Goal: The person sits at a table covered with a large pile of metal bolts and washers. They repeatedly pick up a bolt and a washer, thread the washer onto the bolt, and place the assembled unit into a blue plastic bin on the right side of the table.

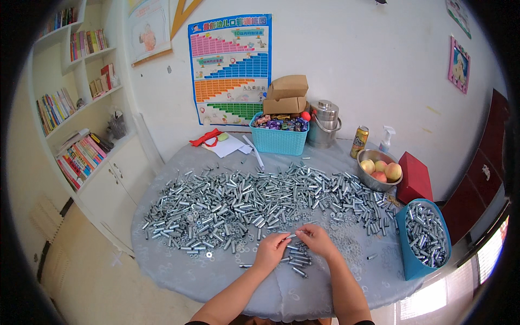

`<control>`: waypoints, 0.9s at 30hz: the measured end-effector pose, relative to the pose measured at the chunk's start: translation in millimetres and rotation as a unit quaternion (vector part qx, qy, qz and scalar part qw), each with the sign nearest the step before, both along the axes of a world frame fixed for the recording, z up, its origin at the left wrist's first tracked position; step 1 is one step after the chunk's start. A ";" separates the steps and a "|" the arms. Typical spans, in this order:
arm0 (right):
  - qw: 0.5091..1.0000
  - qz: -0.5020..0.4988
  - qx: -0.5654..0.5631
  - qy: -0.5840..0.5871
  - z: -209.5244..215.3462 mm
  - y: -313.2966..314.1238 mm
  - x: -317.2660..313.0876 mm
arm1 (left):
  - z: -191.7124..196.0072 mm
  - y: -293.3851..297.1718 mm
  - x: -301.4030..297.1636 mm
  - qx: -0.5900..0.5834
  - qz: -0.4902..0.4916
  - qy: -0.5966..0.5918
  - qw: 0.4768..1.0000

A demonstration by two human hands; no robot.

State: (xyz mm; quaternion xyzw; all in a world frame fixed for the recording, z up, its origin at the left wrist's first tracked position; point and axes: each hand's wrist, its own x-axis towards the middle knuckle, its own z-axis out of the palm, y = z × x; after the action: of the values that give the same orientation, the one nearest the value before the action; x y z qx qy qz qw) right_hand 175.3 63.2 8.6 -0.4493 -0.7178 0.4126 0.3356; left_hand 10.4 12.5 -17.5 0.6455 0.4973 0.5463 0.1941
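Observation:
Near the front middle of the table, my left hand (272,251) and my right hand (317,241) meet fingertip to fingertip. Between them is a slim silvery metal piece (291,236), probably a bolt or sleeve; fingers cover most of it. My left hand pinches one end, and my right fingers are closed at the other. Below and between my wrists lies a small group of silvery expansion bolts (299,260), one of them (299,272) nearest me. Beyond my hands spreads a wide heap of metal sleeves (260,195), with flat washers (346,246) scattered at right.
A blue bin (403,246) full of metal sleeves stands at the right edge. Behind the heap are a turquoise basket (279,142), a steel pot (324,124), a can (359,142), a spray bottle (386,139), a fruit bowl (374,183) and a red box (415,177).

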 end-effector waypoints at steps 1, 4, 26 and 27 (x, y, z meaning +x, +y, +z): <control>1.000 -0.002 0.021 -0.019 1.5 -0.1 -0.3 | 0.9 -0.1 -1.5 0.020 0.008 0.029 0.999; 0.995 -0.012 0.073 -0.063 4.4 -1.2 -0.7 | 5.0 -3.9 -3.4 0.031 0.021 0.078 0.996; 0.959 -0.032 0.273 -0.074 -20.4 3.8 -5.4 | 9.7 63.2 -94.5 -0.011 0.220 0.380 0.899; 0.948 -0.031 0.306 -0.084 -23.5 3.2 -9.6 | 11.9 63.8 -92.9 -0.014 0.222 0.375 0.900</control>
State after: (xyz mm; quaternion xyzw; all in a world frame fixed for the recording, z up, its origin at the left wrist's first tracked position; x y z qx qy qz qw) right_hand 165.7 66.4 -14.9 -0.3804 -0.8209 0.1235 0.4077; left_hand -82.5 76.3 -5.7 0.6725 0.6714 0.2858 -0.1238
